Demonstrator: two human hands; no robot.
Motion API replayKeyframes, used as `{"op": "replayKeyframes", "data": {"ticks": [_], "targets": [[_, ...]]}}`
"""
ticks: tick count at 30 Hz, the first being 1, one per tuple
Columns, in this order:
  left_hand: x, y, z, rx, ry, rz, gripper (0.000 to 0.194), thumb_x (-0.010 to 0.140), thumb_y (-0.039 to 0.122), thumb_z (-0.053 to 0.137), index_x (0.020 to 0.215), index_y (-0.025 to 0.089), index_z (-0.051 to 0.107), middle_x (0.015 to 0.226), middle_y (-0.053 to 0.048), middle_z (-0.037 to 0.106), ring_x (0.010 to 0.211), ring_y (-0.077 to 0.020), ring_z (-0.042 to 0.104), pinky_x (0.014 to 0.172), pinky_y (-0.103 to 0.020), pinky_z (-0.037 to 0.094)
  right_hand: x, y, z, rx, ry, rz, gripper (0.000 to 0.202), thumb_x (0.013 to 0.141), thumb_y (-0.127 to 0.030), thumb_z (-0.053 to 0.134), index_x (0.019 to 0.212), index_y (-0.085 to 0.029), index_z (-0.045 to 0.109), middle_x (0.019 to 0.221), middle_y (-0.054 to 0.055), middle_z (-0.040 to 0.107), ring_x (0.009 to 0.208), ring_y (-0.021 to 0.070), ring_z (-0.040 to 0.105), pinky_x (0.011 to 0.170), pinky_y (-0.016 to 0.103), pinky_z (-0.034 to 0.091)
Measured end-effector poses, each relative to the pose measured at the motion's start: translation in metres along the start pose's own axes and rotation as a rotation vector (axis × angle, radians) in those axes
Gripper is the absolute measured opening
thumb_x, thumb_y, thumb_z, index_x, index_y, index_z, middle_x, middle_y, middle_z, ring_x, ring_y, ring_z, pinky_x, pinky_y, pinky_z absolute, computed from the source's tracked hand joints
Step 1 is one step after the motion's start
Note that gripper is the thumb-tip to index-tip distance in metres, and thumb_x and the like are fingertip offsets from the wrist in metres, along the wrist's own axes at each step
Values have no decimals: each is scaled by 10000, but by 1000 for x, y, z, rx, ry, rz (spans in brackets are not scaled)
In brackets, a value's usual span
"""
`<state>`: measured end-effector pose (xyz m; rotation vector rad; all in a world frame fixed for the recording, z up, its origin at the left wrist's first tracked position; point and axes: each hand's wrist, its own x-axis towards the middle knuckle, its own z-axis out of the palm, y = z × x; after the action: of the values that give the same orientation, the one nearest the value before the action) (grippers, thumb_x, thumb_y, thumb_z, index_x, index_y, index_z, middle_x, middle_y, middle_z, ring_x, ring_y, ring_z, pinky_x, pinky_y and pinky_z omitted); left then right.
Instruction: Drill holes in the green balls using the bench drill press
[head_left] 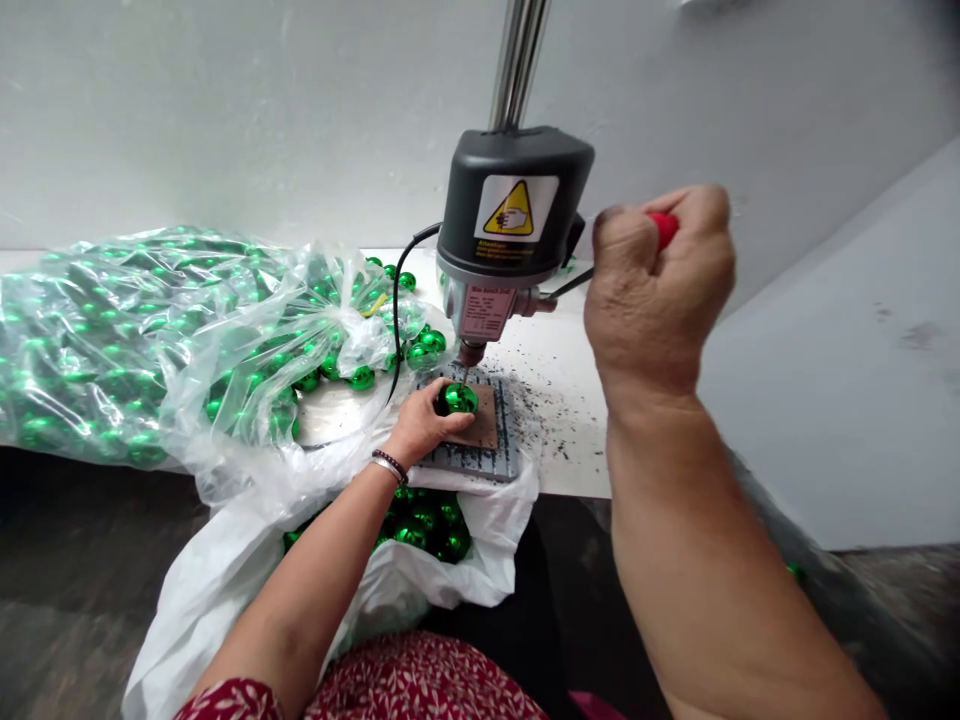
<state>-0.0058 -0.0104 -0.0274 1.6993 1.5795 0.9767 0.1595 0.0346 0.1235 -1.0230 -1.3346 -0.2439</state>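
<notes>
My left hand is closed around a shiny green ball, pinched between thumb and fingers on a brown board. The board lies on the grey ribbed base of a bench drill. The drill bit points down at the top of the ball; whether it has entered cannot be made out. Raised at the right, my right hand is wrapped round the red-knobbed lever of the drill. Most of the knob is hidden in the fist.
A large clear plastic bag full of green balls lies at the left. Loose green balls sit near its mouth. Below the table edge, a white bag holds more balls. Dark shavings litter the white table. A black cable hangs beside the drill.
</notes>
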Motion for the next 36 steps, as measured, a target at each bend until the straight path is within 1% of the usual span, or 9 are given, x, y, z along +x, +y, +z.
{"op": "replayKeyframes", "data": {"ticks": [9, 14, 17, 20, 23, 26, 30, 33, 36], "targets": [[-62, 1, -43, 5, -111, 47, 549, 738, 310, 741, 1262, 196, 624, 1201, -75, 713, 1097, -243, 643, 988, -359, 489, 13, -22, -8, -39, -146, 295, 105, 877, -178, 513, 797, -109, 508, 656, -81, 406, 632, -5, 343, 679, 190, 326], [-92, -6, -63, 69, -233, 80, 564, 742, 314, 732, 1287, 199, 642, 1363, -108, 652, 1233, -273, 600, 1073, -411, 463, 10, -24, -14, -11, -215, 314, 339, 922, -374, 438, 975, -64, 567, 836, -24, 548, 832, 10, 497, 781, 220, 336], [-96, -3, -73, 51, -173, -12, 510, 786, 337, 679, 1270, 175, 661, 1244, -111, 714, 1026, -224, 683, 917, -350, 543, 8, -23, -18, 15, -257, 326, 484, 894, -514, 429, 1032, -69, 562, 958, 17, 606, 1022, 71, 559, 819, 259, 328], [-81, 1, -90, 58, 48, -160, 404, 875, 344, 555, 1207, 162, 696, 1019, -75, 767, 820, -179, 699, 802, -302, 551, 8, -21, -21, 18, -277, 318, 574, 849, -608, 423, 1044, -88, 565, 1016, 34, 635, 1134, 132, 568, 826, 291, 324], [-49, -9, -111, 311, 271, -277, 370, 908, 239, 458, 1153, 156, 723, 1010, -84, 773, 885, -206, 713, 862, -309, 531, 9, -20, -21, -22, -275, 306, 621, 824, -646, 402, 1057, -98, 576, 1041, 50, 653, 1177, 177, 575, 810, 312, 330], [-12, -31, -122, 629, 117, -388, 349, 889, 166, 465, 1092, 111, 743, 1095, -165, 760, 1048, -283, 696, 936, -348, 499, 8, -21, -21, -89, -286, 292, 635, 846, -640, 367, 1096, -95, 575, 1077, 60, 659, 1170, 189, 587, 809, 306, 359], [24, -56, -114, 714, 49, -320, 471, 890, 383, 580, 1260, 101, 655, 1220, -205, 712, 1129, -324, 669, 934, -353, 501, 8, -26, -24, -180, -296, 259, 662, 921, -609, 260, 1132, -59, 561, 1101, 82, 626, 1133, 121, 604, 834, 204, 436], [37, -63, -99, 753, 24, -298, 558, 861, 352, 617, 1367, 121, 576, 1245, -209, 701, 1149, -336, 662, 937, -368, 500, 10, -30, -27, -258, -356, 260, 710, 931, -604, 133, 1187, -74, 530, 1173, 95, 581, 1207, 111, 584, 718, 88, 423], [37, -56, -93, 786, 25, -310, 577, 837, 315, 622, 1380, 130, 561, 1222, -204, 710, 1138, -341, 666, 931, -380, 502, 13, -31, -29, -227, -388, 262, 575, 926, -488, 236, 1201, -67, 514, 1197, 69, 569, 1284, 110, 546, 661, -5, 324]]}}
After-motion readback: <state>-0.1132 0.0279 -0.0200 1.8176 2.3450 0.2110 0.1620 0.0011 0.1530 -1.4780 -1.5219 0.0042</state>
